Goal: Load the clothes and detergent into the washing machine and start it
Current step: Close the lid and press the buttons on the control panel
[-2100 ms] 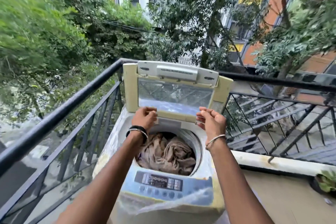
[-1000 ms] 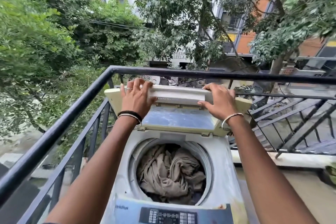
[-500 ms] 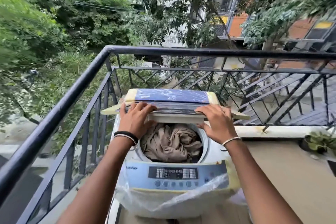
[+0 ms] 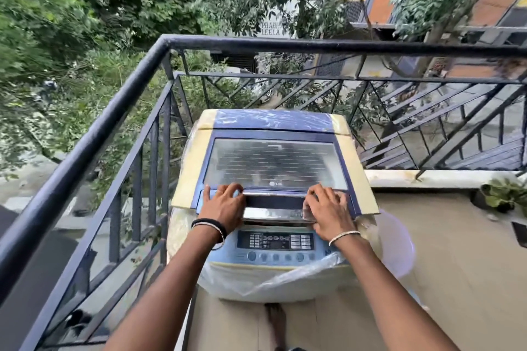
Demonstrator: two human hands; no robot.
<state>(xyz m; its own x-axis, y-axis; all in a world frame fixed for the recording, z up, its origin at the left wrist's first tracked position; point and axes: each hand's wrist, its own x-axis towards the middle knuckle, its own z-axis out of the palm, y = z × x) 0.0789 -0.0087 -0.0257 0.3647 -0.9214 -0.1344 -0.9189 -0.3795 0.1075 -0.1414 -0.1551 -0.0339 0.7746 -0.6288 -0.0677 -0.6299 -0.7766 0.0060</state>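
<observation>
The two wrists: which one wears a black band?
The left wrist: it wears a black band beside a silver bangle, while the right wrist has only a silver bangle.

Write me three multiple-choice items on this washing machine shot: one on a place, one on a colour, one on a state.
1. Where do the left hand and right hand rest?
A) on the railing
B) on the front edge of the lid
C) on the control panel

2. What colour frames the lid's window?
A) red
B) dark blue
C) green

3. How is the lid?
A) down flat
B) standing upright
C) taken off

Answers:
1 B: both hands lie on the strip nearest the person.
2 B: a dark blue border rings the clear pane.
3 A: it lies level atop the washing machine.
</observation>
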